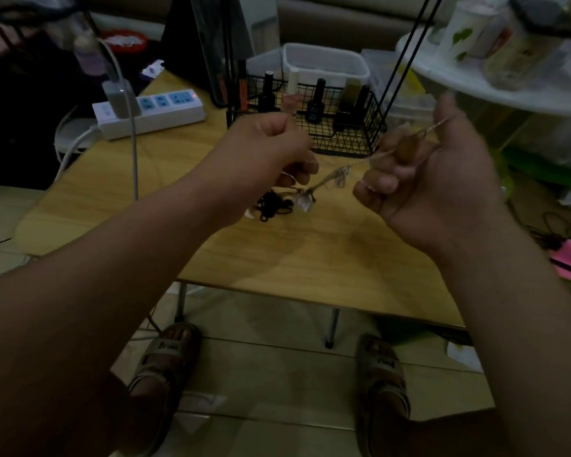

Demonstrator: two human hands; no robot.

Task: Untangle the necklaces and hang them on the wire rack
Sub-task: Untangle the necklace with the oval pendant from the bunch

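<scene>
Pale chain (340, 173), knotted midway, is what we are stretching just before the wire rack (343, 140), left hand (271, 150) and right hand (419, 179) each pinching it, black necklaces (274, 206) lying before it too, nothing hanging yet.
</scene>
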